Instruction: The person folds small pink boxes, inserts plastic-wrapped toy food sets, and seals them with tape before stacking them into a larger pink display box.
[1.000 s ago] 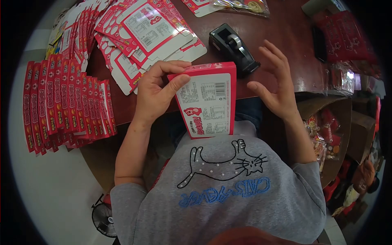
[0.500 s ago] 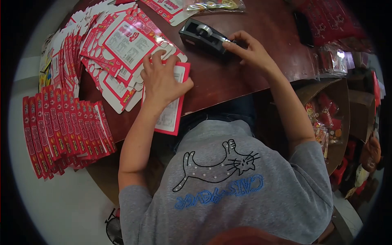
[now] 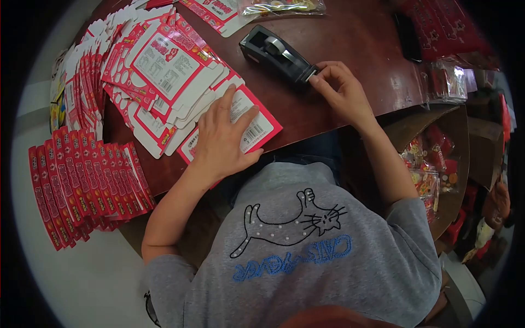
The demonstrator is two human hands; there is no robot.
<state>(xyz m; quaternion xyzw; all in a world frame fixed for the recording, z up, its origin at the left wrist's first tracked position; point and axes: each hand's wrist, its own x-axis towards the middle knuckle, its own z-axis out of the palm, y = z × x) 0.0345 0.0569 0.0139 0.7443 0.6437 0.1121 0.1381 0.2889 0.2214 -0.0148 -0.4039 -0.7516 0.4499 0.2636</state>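
Note:
My left hand (image 3: 221,136) spans a flat pink-and-white printed box (image 3: 258,131), fingers spread over its face toward the far edge and thumb at the near edge. The box lies at the table's front edge, with a barcode near its right end. At the front end of a black tape dispenser (image 3: 278,54), my right hand (image 3: 345,93) is closed, thumb and forefinger pinching a small whitish end of tape (image 3: 312,76). The tape roll sits inside the dispenser.
Flattened cartons (image 3: 164,65) are piled on the table's left, beside a row of filled pink boxes (image 3: 90,183). A clear bag (image 3: 281,6) lies at the back. Red packages (image 3: 451,30) stand at the far right, above an open cardboard box (image 3: 454,158) holding small packets.
My left hand has turned the box so its right end points toward the dispenser. My right hand has moved slightly right and nearer to me, pinching at the dispenser's front end.

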